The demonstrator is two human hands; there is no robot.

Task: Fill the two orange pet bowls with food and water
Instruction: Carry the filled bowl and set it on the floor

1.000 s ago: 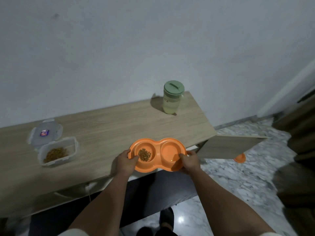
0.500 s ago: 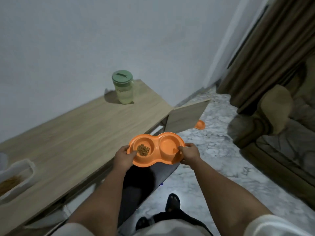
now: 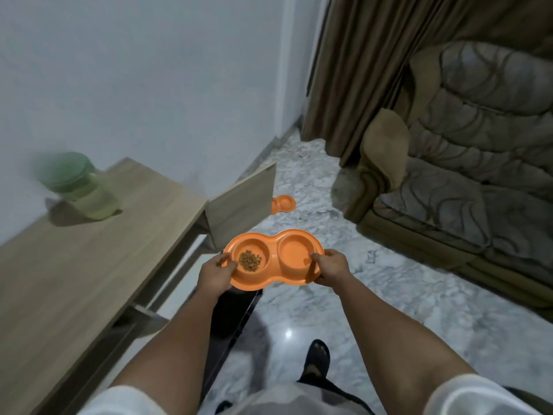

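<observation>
An orange double pet bowl is held level in the air over the marble floor, beside the wooden table's end. My left hand grips its left rim and my right hand grips its right rim. Brown kibble lies in the left cup; the right cup looks wet or holds clear water, I cannot tell which. A second orange pet bowl sits on the floor, partly hidden behind an open cabinet door. A water jug with a green lid stands blurred on the table.
The wooden table runs along the white wall at left. A brown sofa and curtains fill the right. Marble floor lies between them. My sandalled foot is below the bowl.
I have turned right and away from the table, carrying the bowl out over the floor. The food container has left the view; the sofa and the floor bowl have come into view.
</observation>
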